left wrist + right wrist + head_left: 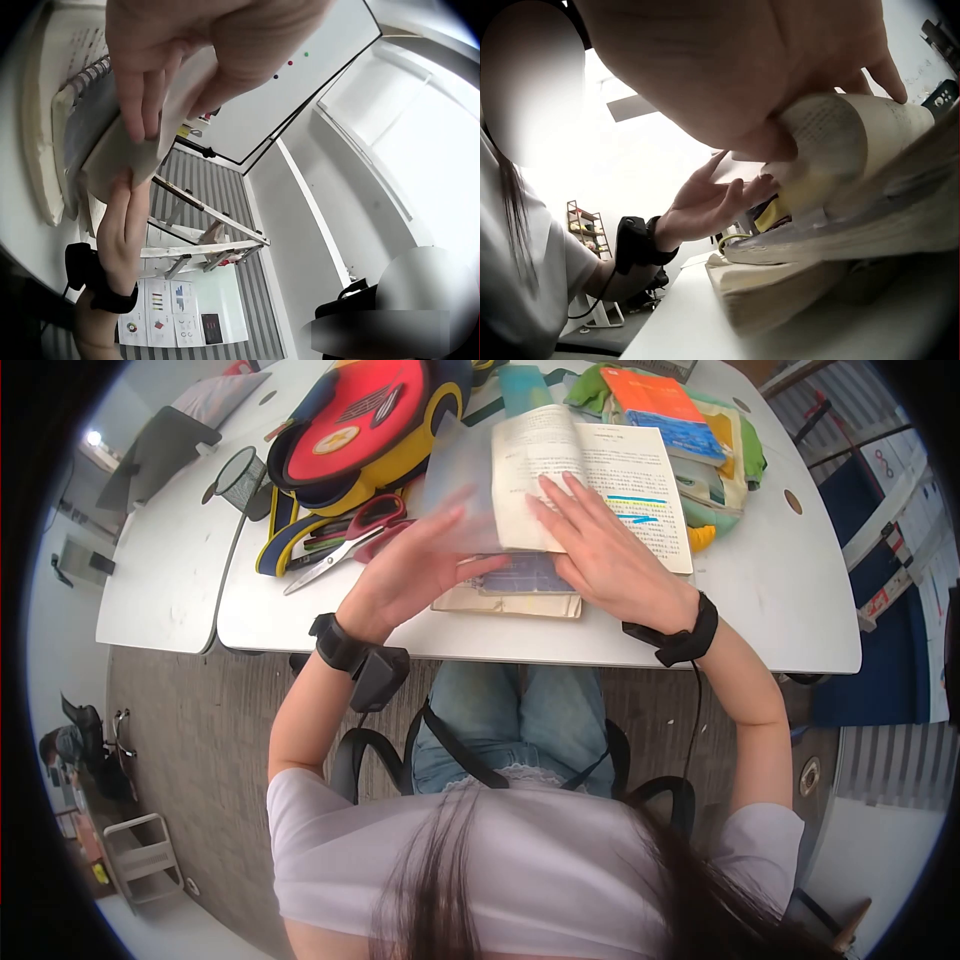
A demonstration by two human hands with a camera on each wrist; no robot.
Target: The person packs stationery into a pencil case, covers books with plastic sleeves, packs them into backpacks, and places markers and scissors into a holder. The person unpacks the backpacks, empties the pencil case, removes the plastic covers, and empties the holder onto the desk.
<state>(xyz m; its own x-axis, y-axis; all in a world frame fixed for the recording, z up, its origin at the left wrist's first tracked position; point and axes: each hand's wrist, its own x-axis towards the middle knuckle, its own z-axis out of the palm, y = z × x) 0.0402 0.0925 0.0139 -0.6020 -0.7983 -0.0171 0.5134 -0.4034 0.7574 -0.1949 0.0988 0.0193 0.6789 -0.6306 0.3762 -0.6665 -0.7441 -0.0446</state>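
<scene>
Head view bright, fisheye-bent, black at the edges. I see the left hand (405,572)'s fingers smeared by motion. Right wrist view: white glare behind, right hand (750,67) dark in shadow.

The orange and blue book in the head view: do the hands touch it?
No, the orange and blue book lies on the green and yellow bag, apart from the left hand and the right hand.

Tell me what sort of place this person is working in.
Probably an office or study room, though I can't tell which: there's a white table with an open book on it, a whiteboard, and printed charts on display.
</scene>
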